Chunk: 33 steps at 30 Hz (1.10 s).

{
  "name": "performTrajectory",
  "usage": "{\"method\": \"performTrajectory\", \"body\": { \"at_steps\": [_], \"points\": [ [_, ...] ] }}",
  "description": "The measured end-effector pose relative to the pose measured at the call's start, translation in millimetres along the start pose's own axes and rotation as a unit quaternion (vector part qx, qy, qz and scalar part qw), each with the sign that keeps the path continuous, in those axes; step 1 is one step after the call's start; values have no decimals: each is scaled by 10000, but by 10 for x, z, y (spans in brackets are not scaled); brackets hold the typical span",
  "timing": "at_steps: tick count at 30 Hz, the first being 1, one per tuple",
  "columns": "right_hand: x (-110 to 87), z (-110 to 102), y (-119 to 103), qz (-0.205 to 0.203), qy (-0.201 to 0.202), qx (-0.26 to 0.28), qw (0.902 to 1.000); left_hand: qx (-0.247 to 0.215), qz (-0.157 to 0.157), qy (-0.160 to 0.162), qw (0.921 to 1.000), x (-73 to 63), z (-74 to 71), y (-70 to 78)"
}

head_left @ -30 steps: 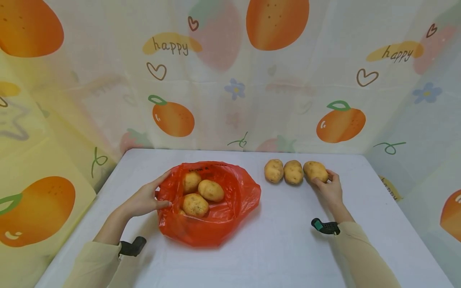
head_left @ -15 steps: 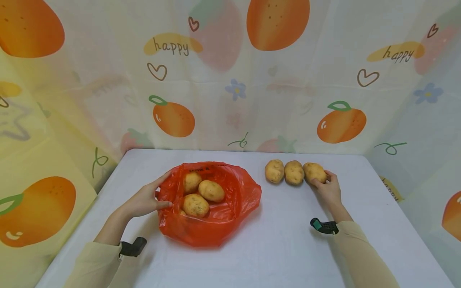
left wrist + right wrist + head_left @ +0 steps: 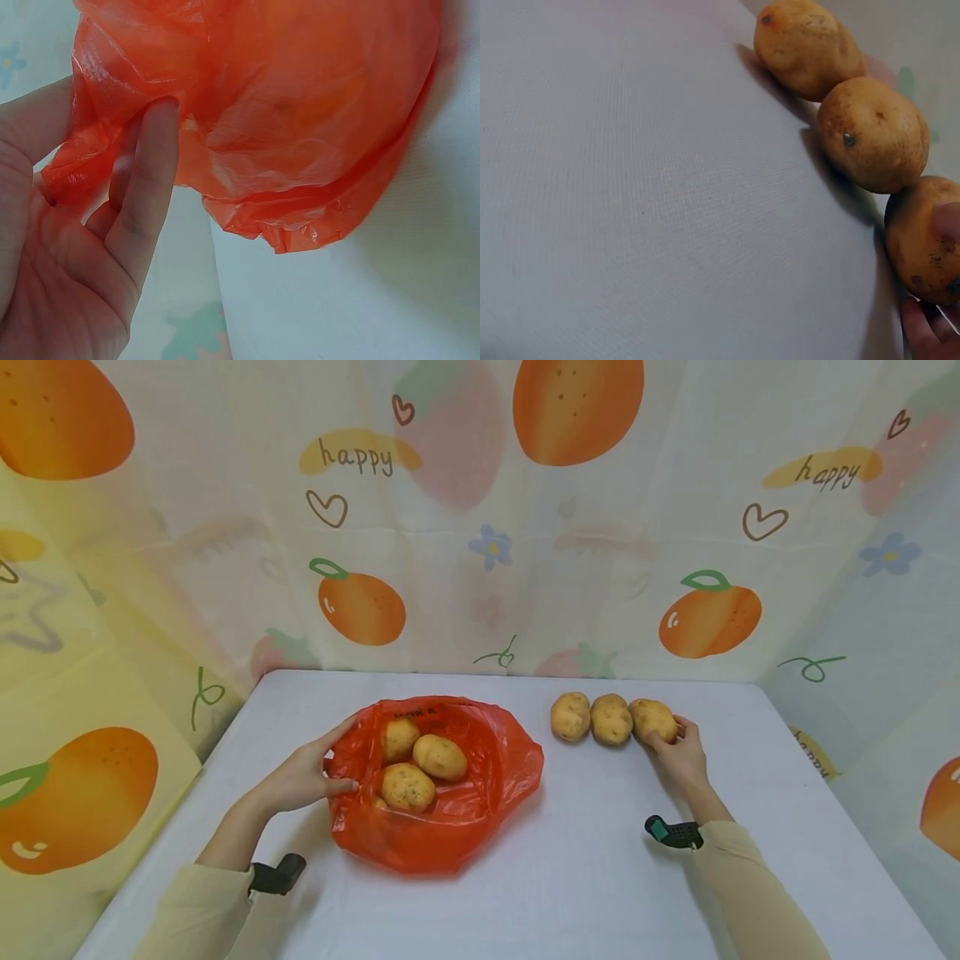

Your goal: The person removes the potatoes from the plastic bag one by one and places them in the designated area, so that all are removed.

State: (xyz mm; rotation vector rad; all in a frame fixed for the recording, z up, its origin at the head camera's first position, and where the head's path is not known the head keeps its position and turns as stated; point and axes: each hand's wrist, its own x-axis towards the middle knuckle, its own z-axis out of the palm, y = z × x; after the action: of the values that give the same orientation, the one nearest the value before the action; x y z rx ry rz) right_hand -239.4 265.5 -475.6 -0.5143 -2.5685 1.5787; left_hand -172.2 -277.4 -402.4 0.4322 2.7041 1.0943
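Observation:
An open red plastic bag (image 3: 427,843) lies left of centre in the head view. My left hand (image 3: 296,777) holds its left edge between thumb and fingers; the left wrist view shows the thin film of the bag (image 3: 300,97) gathered there. Inside the bag lie several potatoes (image 3: 440,757), one mostly hidden by the front edge. On the right, my right hand (image 3: 686,762) grips a potato (image 3: 652,720) at the right end of a row of three. Its thumb lies across the near side. The middle potato (image 3: 874,135) is right beside the gripped one.
The far-left potato (image 3: 571,717) of the row sits near the back of the white-covered table (image 3: 585,868). A fruit-patterned cloth (image 3: 562,602) hangs behind the table and along both sides. Dark wrist cameras (image 3: 277,874) are strapped at both sleeves.
My right hand and the potato in it have shifted slightly left, closer to the middle potato. The left hand and the bag stay where they were.

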Motion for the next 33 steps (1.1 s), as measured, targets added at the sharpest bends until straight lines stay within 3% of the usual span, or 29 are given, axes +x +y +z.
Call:
{"method": "performTrajectory", "body": {
  "at_steps": [9, 33],
  "points": [
    [13, -3, -8, -61, -272, -269, 9992, -3, -40, -5, 10000, -6, -17, 23],
    [-8, 1, -8, -119, -269, -531, 9982, -340, -220, -155, 9991, -23, -20, 17]
  ]
}}
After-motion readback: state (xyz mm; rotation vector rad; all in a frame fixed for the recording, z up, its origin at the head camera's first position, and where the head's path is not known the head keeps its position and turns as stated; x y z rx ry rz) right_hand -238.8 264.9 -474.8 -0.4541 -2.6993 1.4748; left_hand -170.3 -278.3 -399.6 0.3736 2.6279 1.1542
